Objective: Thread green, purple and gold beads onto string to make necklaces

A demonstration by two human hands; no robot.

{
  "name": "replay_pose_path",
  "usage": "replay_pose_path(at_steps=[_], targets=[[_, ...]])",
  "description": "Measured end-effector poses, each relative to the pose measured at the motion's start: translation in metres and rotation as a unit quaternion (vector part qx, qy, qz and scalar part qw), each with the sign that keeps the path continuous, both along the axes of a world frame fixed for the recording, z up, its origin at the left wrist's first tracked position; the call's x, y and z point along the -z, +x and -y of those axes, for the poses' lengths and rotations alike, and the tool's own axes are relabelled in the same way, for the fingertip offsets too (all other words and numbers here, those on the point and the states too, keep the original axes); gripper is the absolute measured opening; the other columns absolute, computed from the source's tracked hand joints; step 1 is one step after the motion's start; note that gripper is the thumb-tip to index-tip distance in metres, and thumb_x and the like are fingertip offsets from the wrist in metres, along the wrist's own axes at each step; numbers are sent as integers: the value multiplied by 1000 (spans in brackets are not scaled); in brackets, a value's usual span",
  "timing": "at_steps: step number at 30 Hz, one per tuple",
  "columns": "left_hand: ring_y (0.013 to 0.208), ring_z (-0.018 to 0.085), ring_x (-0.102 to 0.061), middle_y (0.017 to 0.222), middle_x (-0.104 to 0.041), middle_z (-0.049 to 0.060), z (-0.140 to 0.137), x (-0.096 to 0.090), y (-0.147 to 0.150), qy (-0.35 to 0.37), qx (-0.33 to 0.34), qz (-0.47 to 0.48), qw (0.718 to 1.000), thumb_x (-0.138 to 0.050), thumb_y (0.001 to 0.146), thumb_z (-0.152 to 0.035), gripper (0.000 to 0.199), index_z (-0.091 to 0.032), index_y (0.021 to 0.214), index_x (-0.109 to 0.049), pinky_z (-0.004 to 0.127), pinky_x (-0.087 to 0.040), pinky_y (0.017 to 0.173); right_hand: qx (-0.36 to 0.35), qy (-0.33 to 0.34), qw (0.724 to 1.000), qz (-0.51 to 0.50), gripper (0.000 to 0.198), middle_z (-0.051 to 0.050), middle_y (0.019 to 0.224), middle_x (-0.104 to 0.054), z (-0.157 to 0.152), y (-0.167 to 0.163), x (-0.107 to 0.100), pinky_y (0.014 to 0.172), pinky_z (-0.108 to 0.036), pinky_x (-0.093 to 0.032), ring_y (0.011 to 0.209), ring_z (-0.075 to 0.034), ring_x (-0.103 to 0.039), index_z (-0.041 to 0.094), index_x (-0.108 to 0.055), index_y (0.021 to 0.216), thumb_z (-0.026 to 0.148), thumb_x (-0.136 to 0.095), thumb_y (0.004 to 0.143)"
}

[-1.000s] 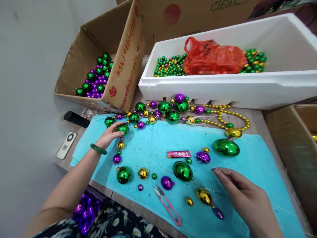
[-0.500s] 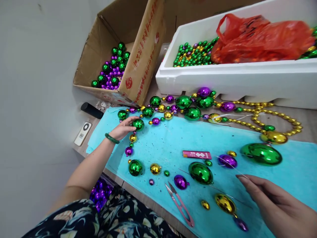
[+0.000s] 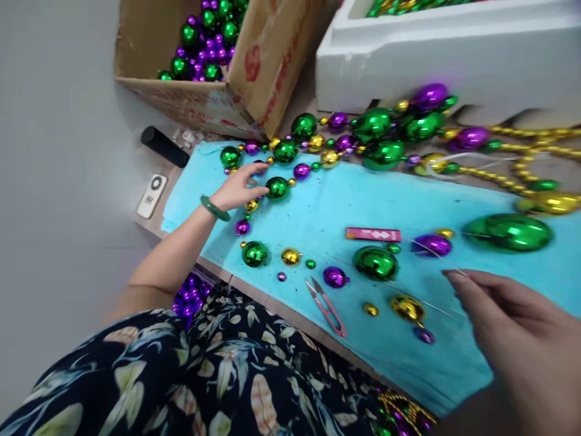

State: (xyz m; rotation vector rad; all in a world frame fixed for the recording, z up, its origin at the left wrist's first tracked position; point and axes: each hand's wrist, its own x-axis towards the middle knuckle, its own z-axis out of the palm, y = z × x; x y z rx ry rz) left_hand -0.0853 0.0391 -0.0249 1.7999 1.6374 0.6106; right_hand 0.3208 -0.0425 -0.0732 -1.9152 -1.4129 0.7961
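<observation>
My left hand (image 3: 238, 189), with a green bangle (image 3: 215, 208) at its wrist, reaches over a strand of shiny beads. Its thumb and forefinger are spread, the thumb tip touching or nearly touching a round green bead (image 3: 278, 188). A purple bead (image 3: 259, 167) is partly hidden behind the forefinger. On the right, my right hand (image 3: 503, 327) pinches a thin pale thread (image 3: 436, 255) between thumb and forefinger. That thread passes over a purple oval bead (image 3: 438, 246). Nearby lie a large green bead (image 3: 376, 263), a gold bead (image 3: 407, 308) and pink thread snips (image 3: 327, 310).
A blue sheet (image 3: 308, 218) covers much of the table. Behind it stand a cardboard box (image 3: 181, 97) of beads and a white foam box (image 3: 436, 66). A pink packet (image 3: 373, 234), white remote (image 3: 152, 195) and black cylinder (image 3: 164, 147) lie on the table.
The view has tipped downward, so the table sits higher in it. The green bead at my left hand has shifted right, away from the gold bead, and the fingers have spread off it.
</observation>
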Motion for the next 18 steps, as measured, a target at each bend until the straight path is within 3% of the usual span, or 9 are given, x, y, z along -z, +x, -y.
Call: replay_pose_path(at_steps=[3, 5, 9, 12, 14, 16, 18], targets=[[103, 24, -58, 108, -67, 6, 13, -23, 20, 131, 0, -85, 988, -66, 76, -28, 30, -22, 105, -67, 39, -47, 91, -23, 9, 999, -36, 25, -6, 69, -68, 0, -8, -19, 56, -34, -45, 59, -20, -58, 23, -70, 74, 47, -65, 70], [94, 22, -61, 101, -68, 4, 19, -36, 41, 176, 11, -100, 979, -62, 80, -28, 21, -24, 99, -70, 37, -50, 84, -45, 27, 998, -46, 26, -4, 68, -67, -1, -10, -25, 56, -30, -44, 59, -17, -56, 20, -70, 75, 44, -62, 73], [90, 17, -63, 95, -70, 2, 30, -44, 107, 212, 113, 28, 970, -56, 85, -20, 19, -25, 96, -71, 34, -52, 83, -84, 57, 994, -33, 22, -1, 65, -64, 2, -10, -35, 55, -25, -41, 58, -13, -54, 17, -70, 79, 37, -60, 80], [96, 17, -63, 101, -70, 5, 34, -38, 168, 153, 214, 147, 954, -52, 86, -16, 24, -22, 100, -70, 33, -50, 87, -114, 84, 989, -37, 21, -1, 68, -66, 5, -16, -50, 57, -24, -42, 59, -13, -55, 17, -70, 79, 34, -59, 81], [92, 17, -64, 98, -71, 5, 32, -32, 201, 68, 266, 219, 936, -54, 85, -17, 26, -21, 105, -69, 32, -51, 83, -131, 102, 986, -34, 19, -1, 70, -67, 6, -20, -64, 58, -24, -42, 59, -12, -55, 17, -70, 80, 33, -59, 82], [75, 16, -64, 83, -71, 4, 28, -31, 222, -27, 295, 240, 924, -60, 82, -21, 26, -20, 106, -69, 30, -51, 71, -137, 122, 983, -20, 17, -1, 70, -66, 8, -21, -76, 58, -25, -42, 59, -12, -55, 17, -69, 79, 31, -59, 81], [64, 15, -61, 69, -69, 3, 22, -35, 230, -73, 306, 210, 926, -66, 77, -22, 20, -18, 95, -73, 29, -48, 64, -123, 136, 983, -5, 14, -1, 69, -65, 9, -15, -85, 58, -25, -42, 60, -12, -54, 18, -69, 77, 30, -62, 78]])
